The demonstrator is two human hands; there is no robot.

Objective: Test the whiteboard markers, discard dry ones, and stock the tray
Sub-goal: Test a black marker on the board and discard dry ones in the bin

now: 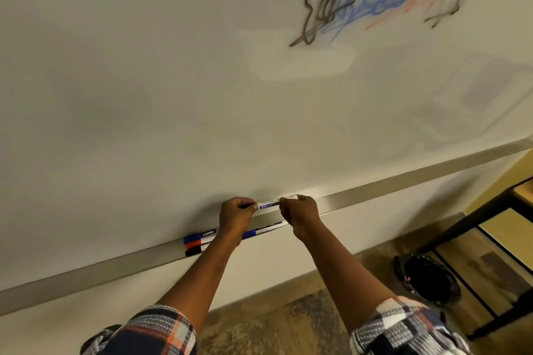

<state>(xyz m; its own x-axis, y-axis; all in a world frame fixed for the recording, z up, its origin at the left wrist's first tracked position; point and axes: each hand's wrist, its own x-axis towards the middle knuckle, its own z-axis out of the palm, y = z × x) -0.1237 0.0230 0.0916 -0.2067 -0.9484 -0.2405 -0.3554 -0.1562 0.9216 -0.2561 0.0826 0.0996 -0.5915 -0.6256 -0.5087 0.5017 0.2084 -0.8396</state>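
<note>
L hand & R hand are pinching the marker ends; it's lying sideways between them, just above the tray.

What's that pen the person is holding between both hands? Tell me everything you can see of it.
The marker is a slim stick with a white barrel, seemingly plastic, with blue printing too blurred to read. It lies roughly level, just above the metal tray at the foot of the whiteboard. The left hand grips one end, where a dark bit shows; the right hand grips the other. Both ends are hidden, so I cannot tell whether it is capped.
</note>
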